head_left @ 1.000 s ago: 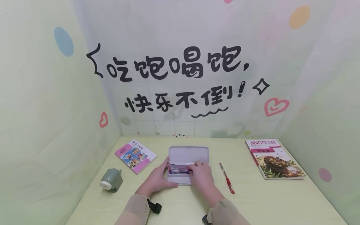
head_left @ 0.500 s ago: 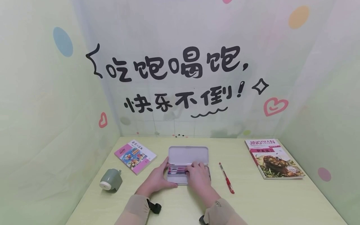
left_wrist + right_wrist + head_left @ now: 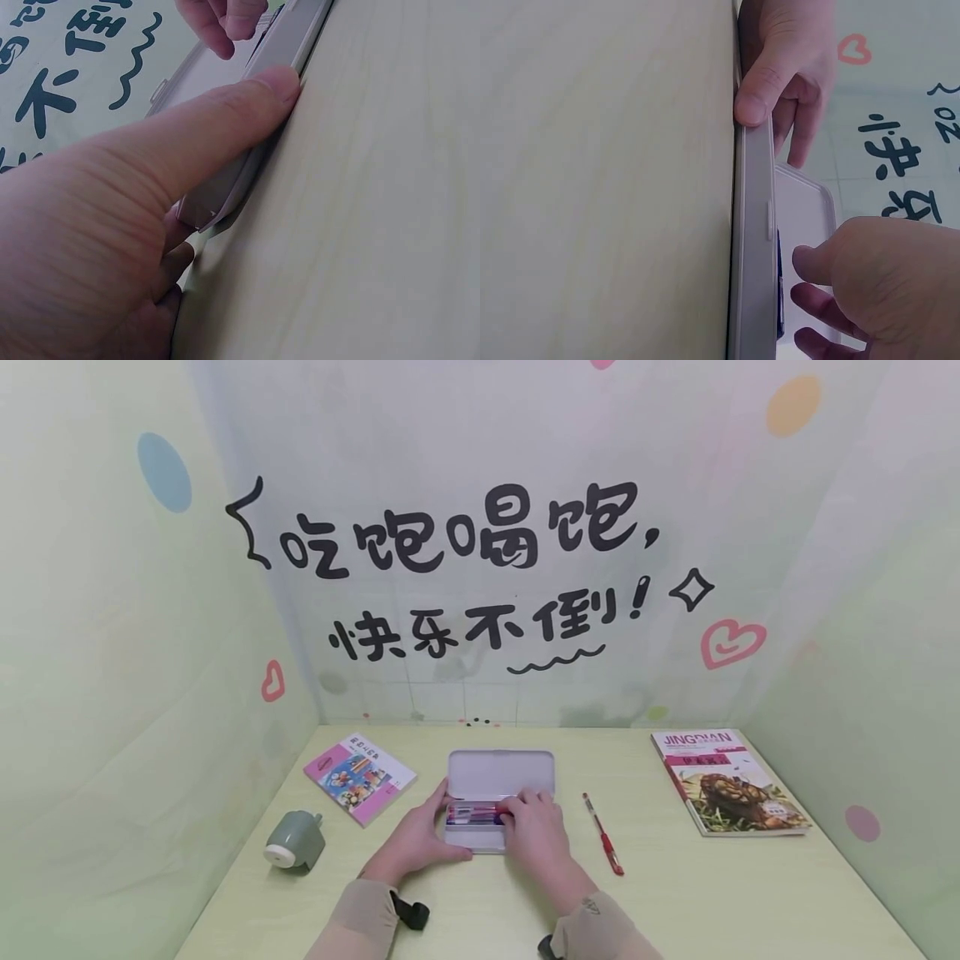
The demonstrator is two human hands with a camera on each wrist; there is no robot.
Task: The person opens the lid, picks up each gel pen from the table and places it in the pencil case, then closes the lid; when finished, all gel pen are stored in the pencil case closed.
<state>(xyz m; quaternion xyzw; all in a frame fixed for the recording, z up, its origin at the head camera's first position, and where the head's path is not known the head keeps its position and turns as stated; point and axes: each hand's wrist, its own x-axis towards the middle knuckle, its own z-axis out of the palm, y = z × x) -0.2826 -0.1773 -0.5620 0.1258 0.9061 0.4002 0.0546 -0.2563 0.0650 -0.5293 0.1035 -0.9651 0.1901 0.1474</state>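
An open metal pencil case [image 3: 476, 839] lies on the table with its lid [image 3: 501, 773] tipped back. Several pens [image 3: 471, 814] lie in its rear compartment. My left hand [image 3: 415, 841] grips the case's left end, the thumb along the front edge and the fingers round the side. My right hand [image 3: 538, 832] is over the right part of the case, its fingertips at the pens. In the right wrist view the right thumb and fingers stand apart beside a dark blue pen [image 3: 780, 292], with nothing visible between them. The right hand hides the case's right end.
A red pen [image 3: 604, 837] lies on the table right of the case. At the left are a grey-green pencil sharpener [image 3: 297, 839] and a pink-and-white booklet [image 3: 362, 778]. A magazine [image 3: 727, 785] lies at the back right. Printed fabric walls [image 3: 480, 577] enclose the table.
My right hand shifted left over the pens, then back right, and a red pen part shows by its fingertips. My left hand stayed on the case.
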